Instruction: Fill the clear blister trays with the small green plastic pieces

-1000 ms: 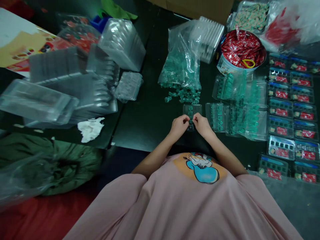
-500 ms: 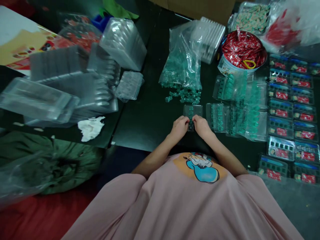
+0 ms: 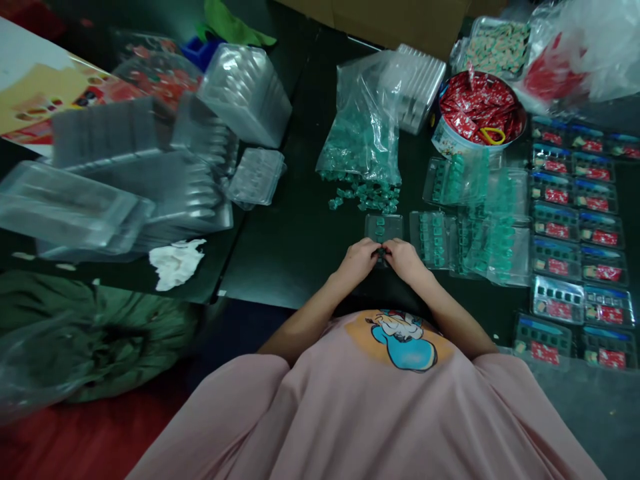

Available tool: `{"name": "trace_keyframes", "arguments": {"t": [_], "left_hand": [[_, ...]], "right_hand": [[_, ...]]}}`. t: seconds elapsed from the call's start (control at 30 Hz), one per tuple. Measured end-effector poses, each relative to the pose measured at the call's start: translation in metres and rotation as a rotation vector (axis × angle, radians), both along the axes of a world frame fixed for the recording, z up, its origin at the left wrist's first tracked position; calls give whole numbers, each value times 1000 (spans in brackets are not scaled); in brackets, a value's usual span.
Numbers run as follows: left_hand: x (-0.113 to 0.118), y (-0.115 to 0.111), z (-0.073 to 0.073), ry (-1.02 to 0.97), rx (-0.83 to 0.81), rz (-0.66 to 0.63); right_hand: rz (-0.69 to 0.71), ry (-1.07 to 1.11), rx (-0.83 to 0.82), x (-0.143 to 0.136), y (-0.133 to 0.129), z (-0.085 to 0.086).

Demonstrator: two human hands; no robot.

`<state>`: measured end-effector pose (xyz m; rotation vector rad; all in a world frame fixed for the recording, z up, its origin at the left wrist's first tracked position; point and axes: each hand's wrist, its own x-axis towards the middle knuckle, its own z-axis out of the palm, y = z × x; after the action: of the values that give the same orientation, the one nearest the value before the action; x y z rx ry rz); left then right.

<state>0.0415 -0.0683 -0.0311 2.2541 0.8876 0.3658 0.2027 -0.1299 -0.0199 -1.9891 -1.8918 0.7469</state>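
Note:
A clear plastic tray (image 3: 395, 227) lies on the dark table, with a column of small green pieces (image 3: 380, 225) in it. Over its near part, my left hand (image 3: 361, 259) and my right hand (image 3: 403, 259) meet with fingertips pinched together. What they grip is too small to make out. Beyond the tray, loose green pieces (image 3: 370, 197) spill from the mouth of a clear bag (image 3: 363, 133). Just to the right lie filled green trays (image 3: 433, 240), some overlapping.
Stacks of clear empty trays (image 3: 145, 187) and crumpled white tissue (image 3: 176, 263) are at the left. A round tin (image 3: 480, 113) of red packets stands back right. Rows of packed trays (image 3: 557, 220) line the right side. A cardboard box (image 3: 390, 23) is at the back.
The view has shifted slightly, so the table things sit a little lower and further left. My hands are closer together at the near part of the tray.

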Motion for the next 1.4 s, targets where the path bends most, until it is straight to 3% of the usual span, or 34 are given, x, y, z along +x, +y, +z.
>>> {"name": "trace_keyframes", "arguments": {"t": [0.1,0.27,0.4,0.53,0.73,0.87,0.97,1.07,1.2,1.4], "left_hand": [[-1,2,1,4,4,-3],[3,-2,-5,-11,44,56],[9,-8,-15,-9,92,94],[12,-7,-16,7,101,70],[6,0,-6,-51,47,84],[7,10,8,-258,-56,192],[16,25,19,-454,-240,306],[29,39,26,-623,-451,354],[35,44,32,-717,-526,325],[27,39,34,-795,-669,283]], "right_hand": [[-63,39,57,23,19,11],[-239,-65,181,64,79,26],[-213,-154,102,71,119,18],[-143,-207,40,68,131,10],[-270,-14,132,79,126,10],[-367,453,208,80,109,17],[-376,866,147,67,88,24],[-344,1105,59,48,68,30],[-305,1150,34,35,53,31],[-165,1014,68,32,45,31]]}}
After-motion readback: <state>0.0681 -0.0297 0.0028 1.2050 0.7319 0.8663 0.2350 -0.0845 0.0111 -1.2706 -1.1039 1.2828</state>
